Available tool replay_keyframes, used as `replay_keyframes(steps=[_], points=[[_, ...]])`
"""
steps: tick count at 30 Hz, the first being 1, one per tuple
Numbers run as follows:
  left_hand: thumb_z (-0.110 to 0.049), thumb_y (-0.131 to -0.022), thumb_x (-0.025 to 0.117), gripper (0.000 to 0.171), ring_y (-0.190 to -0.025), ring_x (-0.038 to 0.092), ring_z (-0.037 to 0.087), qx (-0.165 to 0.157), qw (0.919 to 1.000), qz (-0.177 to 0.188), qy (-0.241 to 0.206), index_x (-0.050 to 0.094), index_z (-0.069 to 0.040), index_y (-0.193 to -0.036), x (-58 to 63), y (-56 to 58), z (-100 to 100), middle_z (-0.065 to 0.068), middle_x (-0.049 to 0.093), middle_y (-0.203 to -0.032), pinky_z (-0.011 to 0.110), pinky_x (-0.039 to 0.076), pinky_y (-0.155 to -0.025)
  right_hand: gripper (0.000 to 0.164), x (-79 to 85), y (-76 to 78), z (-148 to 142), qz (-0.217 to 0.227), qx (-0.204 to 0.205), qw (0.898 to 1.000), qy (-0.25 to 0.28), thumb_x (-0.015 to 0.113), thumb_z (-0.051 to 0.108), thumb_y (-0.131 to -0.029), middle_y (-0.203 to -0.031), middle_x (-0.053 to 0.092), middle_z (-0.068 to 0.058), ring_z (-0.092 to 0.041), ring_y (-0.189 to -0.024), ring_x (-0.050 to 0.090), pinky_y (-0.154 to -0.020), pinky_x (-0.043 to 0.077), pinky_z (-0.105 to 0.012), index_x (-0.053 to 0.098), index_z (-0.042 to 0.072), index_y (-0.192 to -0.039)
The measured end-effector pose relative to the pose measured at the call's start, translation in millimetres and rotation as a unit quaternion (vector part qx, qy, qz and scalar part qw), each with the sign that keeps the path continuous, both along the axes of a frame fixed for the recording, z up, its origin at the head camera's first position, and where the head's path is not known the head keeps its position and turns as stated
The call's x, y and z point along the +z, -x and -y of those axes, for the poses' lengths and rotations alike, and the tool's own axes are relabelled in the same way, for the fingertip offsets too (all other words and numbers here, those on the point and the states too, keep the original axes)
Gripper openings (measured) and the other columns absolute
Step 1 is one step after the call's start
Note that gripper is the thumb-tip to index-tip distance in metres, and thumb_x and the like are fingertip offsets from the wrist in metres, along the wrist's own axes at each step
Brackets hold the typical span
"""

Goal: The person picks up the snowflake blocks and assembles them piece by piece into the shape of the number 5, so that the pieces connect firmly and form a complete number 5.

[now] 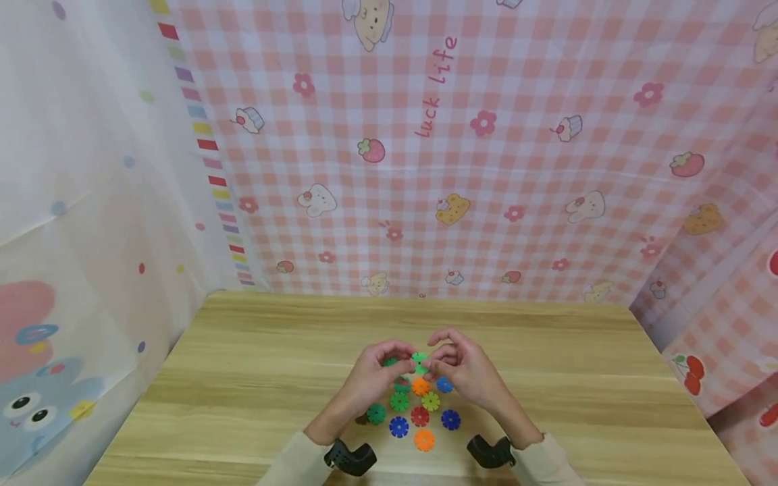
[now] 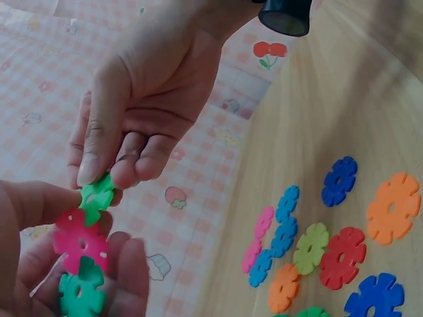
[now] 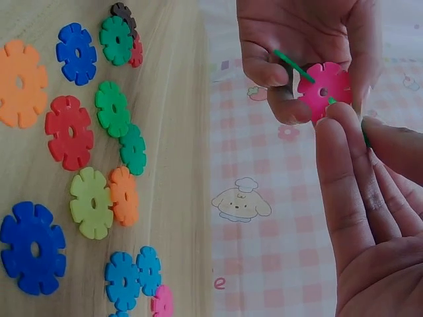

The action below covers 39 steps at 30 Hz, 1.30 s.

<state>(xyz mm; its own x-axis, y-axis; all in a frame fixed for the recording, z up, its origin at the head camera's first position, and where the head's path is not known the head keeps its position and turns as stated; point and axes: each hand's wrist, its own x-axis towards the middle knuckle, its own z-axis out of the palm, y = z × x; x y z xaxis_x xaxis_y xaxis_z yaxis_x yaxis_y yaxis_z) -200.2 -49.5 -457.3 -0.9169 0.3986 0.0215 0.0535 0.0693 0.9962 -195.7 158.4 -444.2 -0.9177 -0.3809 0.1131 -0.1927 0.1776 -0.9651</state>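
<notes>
Left hand (image 1: 378,368) grips a pink disc (image 2: 80,246), clear only in wrist views; right hand (image 1: 467,370) pinches an attached green disc (image 1: 419,362).

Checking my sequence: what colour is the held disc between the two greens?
The middle disc is pink; left wrist view shows it best.

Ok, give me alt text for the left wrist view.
A left hand and a right hand hold a chain of three notched discs: green, pink, green. More discs in several colors lie on the wooden table at frame right.
</notes>
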Motion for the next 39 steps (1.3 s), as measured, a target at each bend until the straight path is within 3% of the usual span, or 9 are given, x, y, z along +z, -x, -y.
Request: replay_keyframes(steps=[7, 14, 18, 25, 31, 39], points=[[-0.02, -0.094, 0.069, 0.02, -0.093, 0.063, 0.026, 0.051, 0.9985, -0.009, 0.017, 0.07, -0.009, -0.11, -3.9, -0.5, -1, 0.005, 0.065, -0.102, 0.034, 0.059, -0.07, 0.027, -3.8, -0.1, -9, -0.001, -0.01, 1.0, 0.002, 0.06, 0.001, -0.097, -0.097, 0.071, -0.022, -0.03, -0.081, 0.072, -0.077, 0.059, -0.043, 0.049, -0.001, -0.121], [-0.023, -0.094, 0.069, 0.02, -0.085, 0.061, 0.021, 0.068, 0.9968, -0.011, 0.04, 0.07, -0.01, -0.11, -4.9, -0.4, 9, 0.005, 0.065, -0.097, 0.047, 0.058, -0.069, 0.017, -24.9, 12.4, -42, 0.002, -0.121, 0.991, -0.061, 0.059, -0.001, -0.095, -0.1, 0.07, -0.019, -0.028, -0.081, 0.066, -0.07, 0.058, -0.034, 0.057, -0.002, -0.113], [-0.024, -0.096, 0.067, 0.024, -0.083, 0.06, 0.02, 0.079, 0.9962, -0.004, 0.037, 0.067, -0.008, -0.114, -7.1, 2.5, 13, 0.004, 0.066, -0.095, 0.044, 0.058, -0.067, 0.016, -45.6, 22.2, -58, 0.025, -0.156, 0.98, -0.123, 0.065, -0.001, -0.092, -0.103, 0.064, -0.015, -0.022, -0.081, 0.06, -0.064, 0.053, -0.03, 0.06, -0.002, -0.108], [-0.019, -0.096, 0.066, 0.022, -0.08, 0.059, 0.025, 0.094, 0.9951, 0.0, 0.032, 0.066, -0.008, -0.115, -8.7, 10.8, 17, 0.004, 0.07, -0.09, 0.038, 0.056, -0.064, 0.019, -70.4, 38.6, -73, 0.027, -0.154, 0.972, -0.173, 0.064, -0.003, -0.088, -0.098, 0.063, -0.011, -0.019, -0.087, 0.054, -0.07, 0.047, -0.025, 0.065, -0.001, -0.107], [-0.017, -0.095, 0.066, 0.024, -0.081, 0.061, 0.023, 0.107, 0.994, 0.003, 0.02, 0.065, -0.005, -0.116, -10.8, 17.4, 18, 0.003, 0.07, -0.089, 0.039, 0.056, -0.067, 0.024, -72.0, 45.9, -78, 0.035, -0.121, 0.975, -0.181, 0.065, 0.0, -0.089, -0.094, 0.059, -0.009, -0.02, -0.086, 0.051, -0.072, 0.045, -0.028, 0.066, 0.001, -0.113], [-0.014, -0.095, 0.066, 0.021, -0.083, 0.061, 0.02, 0.126, 0.9915, 0.032, 0.009, 0.065, -0.005, -0.114, -16.8, 19.2, 25, 0.005, 0.071, -0.092, 0.037, 0.057, -0.069, 0.022, -73.9, 44.0, -71, 0.018, -0.121, 0.969, -0.214, 0.073, 0.008, -0.088, -0.093, 0.057, -0.008, -0.02, -0.086, 0.049, -0.076, 0.042, -0.032, 0.069, 0.004, -0.109]])
